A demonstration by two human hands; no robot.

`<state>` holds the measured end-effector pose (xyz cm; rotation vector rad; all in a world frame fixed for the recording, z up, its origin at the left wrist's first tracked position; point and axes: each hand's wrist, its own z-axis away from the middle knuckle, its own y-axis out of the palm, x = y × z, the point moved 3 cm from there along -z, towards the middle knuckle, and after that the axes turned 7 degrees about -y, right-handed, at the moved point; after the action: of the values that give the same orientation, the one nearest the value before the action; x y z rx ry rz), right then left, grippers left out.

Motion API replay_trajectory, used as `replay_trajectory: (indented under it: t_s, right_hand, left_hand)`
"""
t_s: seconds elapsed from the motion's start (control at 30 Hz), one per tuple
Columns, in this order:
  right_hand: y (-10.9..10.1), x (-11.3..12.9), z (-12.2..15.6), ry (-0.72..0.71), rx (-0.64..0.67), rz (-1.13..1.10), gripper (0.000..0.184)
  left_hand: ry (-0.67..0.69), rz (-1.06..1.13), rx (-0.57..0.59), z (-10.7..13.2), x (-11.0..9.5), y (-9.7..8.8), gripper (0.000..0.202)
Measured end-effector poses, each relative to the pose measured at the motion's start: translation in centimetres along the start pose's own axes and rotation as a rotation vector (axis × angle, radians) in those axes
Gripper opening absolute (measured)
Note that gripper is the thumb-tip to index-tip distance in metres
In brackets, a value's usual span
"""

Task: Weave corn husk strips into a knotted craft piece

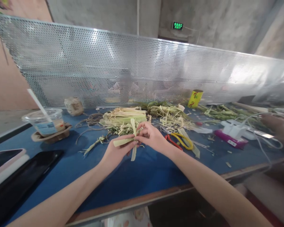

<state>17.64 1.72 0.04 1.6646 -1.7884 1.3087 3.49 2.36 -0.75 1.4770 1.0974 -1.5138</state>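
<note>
Pale green strips of dried leaf, perhaps corn husk [133, 155], cross each other between my two hands above the blue tabletop. My left hand [123, 146] pinches them from the left, one strip lying flat over its fingers. From the right, my right hand [149, 135] grips the same strips near the crossing, fingertips close to my left thumb. Just behind the hands lies a bundle of pale husk strips [125, 114], with a clump of small braided-looking pieces below it. Scissors with yellow and red handles [183, 141] rest right of my right hand.
On the left are a lidded cup with a straw [47, 123], phones [26, 179] and twine [94, 119]. Loose husks [170, 116], a yellow tin [195, 98] and a purple-and-white power strip [230, 138] sit rightward. A perforated metal screen [137, 69] closes the back. A co-worker's hand [272, 123] is far right.
</note>
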Motion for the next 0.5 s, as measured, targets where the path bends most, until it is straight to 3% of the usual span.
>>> replay_trajectory:
  t_s: [0.1, 0.23, 0.37, 0.43, 0.5]
  right_hand:
    - [-0.4, 0.4, 0.1, -0.079, -0.005, 0.162, 0.023]
    - [-1.2, 1.9, 0.4, -0.379, -0.131, 0.595, 0.024]
    - [-0.1, 2.7, 1.0, -0.626, -0.012, 0.954, 0.026]
    - [0.8, 2.7, 1.2, -0.655, 0.036, 0.985, 0.023]
    - [1.5, 2.5, 1.2, -0.597, 0.03, 0.958, 0.018]
  left_hand:
    - [-0.006, 0.03, 0.014, 0.0, -0.1, 0.0, 0.027]
    - [-0.075, 0.228, 0.031, -0.4, 0.3, -0.4, 0.027]
    - [-0.201, 0.404, -0.021, -0.9, 1.0, -1.1, 0.026]
    - [-0.223, 0.447, -0.028, -1.0, 1.1, -1.3, 0.027]
    - [-0.218, 0.455, 0.008, -1.0, 1.2, -1.3, 0.027]
